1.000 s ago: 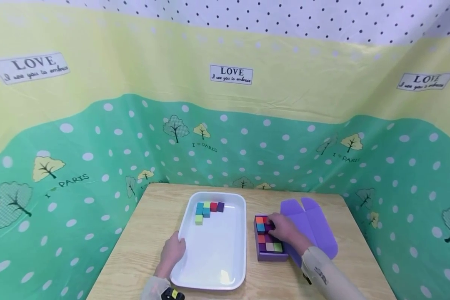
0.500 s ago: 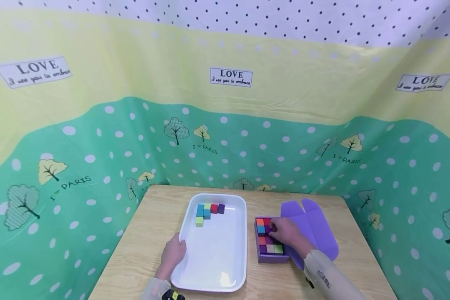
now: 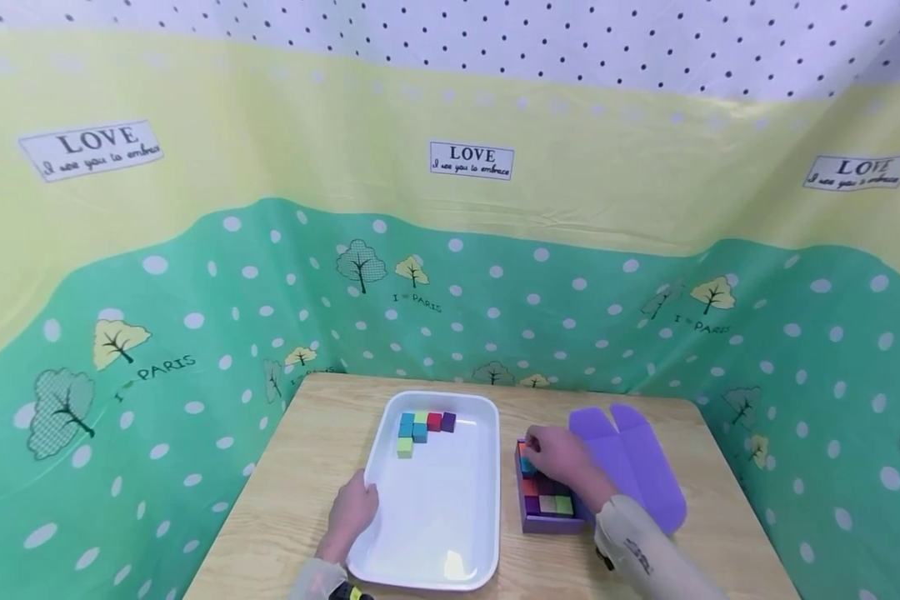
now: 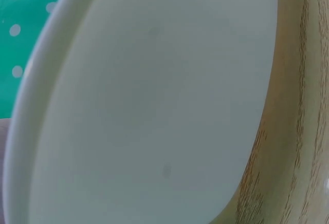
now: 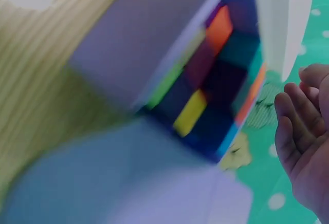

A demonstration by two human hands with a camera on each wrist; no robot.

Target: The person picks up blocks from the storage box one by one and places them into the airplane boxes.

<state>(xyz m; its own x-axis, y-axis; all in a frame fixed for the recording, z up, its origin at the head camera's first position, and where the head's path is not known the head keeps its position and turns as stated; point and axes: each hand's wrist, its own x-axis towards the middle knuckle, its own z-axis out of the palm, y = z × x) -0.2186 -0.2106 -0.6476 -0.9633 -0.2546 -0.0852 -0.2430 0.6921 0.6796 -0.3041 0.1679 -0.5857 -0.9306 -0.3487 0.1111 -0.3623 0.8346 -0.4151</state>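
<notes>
In the head view my left hand [image 3: 352, 507] grips the left rim of a white tray [image 3: 461, 550]. The left wrist view shows the tray's wall [image 4: 154, 100] close up. At the tray's far left lie several small cubes, among them blue cubes [image 3: 420, 432], a red cube [image 3: 434, 422] and a green cube [image 3: 405, 447]. My right hand [image 3: 562, 457] is over the far end of an open purple box [image 3: 551, 525] packed with coloured cubes. Its fingers are bent, and I cannot tell whether a cube is between the fingertips. In the right wrist view that hand [image 5: 308, 126] is beside the box.
The box's purple lid [image 3: 637, 467] lies folded back to the right, under the right forearm. Tray and box stand side by side on a wooden table [image 3: 285, 467]. A green and yellow printed curtain [image 3: 510, 292] hangs behind and at both sides.
My right hand has shifted a little left and up over the box, now covering its far cubes. The left hand has kept hold of the tray. The whole head view has tilted slightly.
</notes>
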